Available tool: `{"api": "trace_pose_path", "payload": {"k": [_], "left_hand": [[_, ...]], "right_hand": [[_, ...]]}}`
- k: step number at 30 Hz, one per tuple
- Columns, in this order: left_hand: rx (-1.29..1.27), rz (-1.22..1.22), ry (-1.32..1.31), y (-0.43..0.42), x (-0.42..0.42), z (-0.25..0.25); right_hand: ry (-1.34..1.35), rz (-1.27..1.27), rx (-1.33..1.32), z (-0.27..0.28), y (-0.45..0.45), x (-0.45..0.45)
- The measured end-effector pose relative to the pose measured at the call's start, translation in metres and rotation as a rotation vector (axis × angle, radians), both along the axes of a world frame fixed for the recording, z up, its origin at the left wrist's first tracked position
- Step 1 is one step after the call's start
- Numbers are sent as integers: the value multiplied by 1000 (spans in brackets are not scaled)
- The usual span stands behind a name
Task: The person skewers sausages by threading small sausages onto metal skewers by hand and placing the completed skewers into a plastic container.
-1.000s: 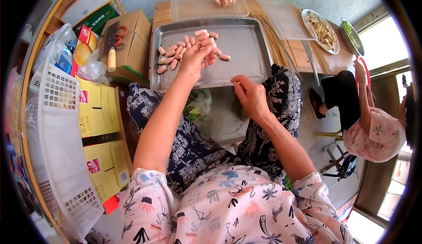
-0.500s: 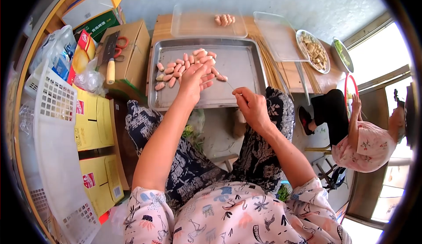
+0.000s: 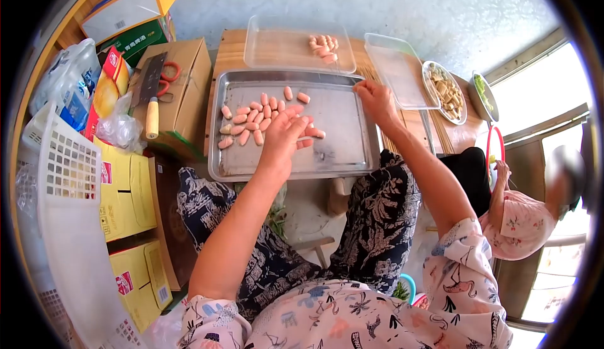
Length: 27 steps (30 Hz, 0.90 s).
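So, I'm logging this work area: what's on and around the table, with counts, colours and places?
Metal tray: one, silver, centre
Table: one, brown, under the tray
Clear containers: two, colourless, beyond the tray
Sausage pieces: many, pink, in the tray and one container
Thin sticks: several, tan, right of the tray
Plate with tan food: one, white, table's right
Bowl with greens: one, grey, beyond the plate
Cardboard box: one, brown, left of the tray
Cleaver: one, dark-bladed, on the box
Scissors: one, red-handled, beside the cleaver
Cartons: two, yellow, lower left
Basket: one, white, far left
Co-worker: one, pink top, far right
Left hand: one, bare, by the sausage pieces
Right hand: one, bare, at the tray's far right corner
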<state>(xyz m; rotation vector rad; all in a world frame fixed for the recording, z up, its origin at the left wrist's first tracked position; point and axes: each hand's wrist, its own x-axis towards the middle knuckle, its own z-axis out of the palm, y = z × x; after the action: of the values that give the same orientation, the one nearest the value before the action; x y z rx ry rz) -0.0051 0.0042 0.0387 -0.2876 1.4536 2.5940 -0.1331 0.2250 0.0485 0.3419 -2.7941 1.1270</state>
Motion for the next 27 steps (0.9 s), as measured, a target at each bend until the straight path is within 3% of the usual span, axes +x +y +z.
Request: {"api": "trace_pose_path", "payload": {"k": [14,16,18,27], "left_hand": [[-1,-153,-16,10,3,11],[-2,-164,-24,11,3,12],[1,-167,-17,11,2,11],[-11,-94,21,8,-3,2]], "right_hand": [[65,-307,236,-71,6,-156],[94,-339,281,-82,12,-161],[-172,-320,224,-85,15,-155],[-64,-204,181,-54,87,-84]]}}
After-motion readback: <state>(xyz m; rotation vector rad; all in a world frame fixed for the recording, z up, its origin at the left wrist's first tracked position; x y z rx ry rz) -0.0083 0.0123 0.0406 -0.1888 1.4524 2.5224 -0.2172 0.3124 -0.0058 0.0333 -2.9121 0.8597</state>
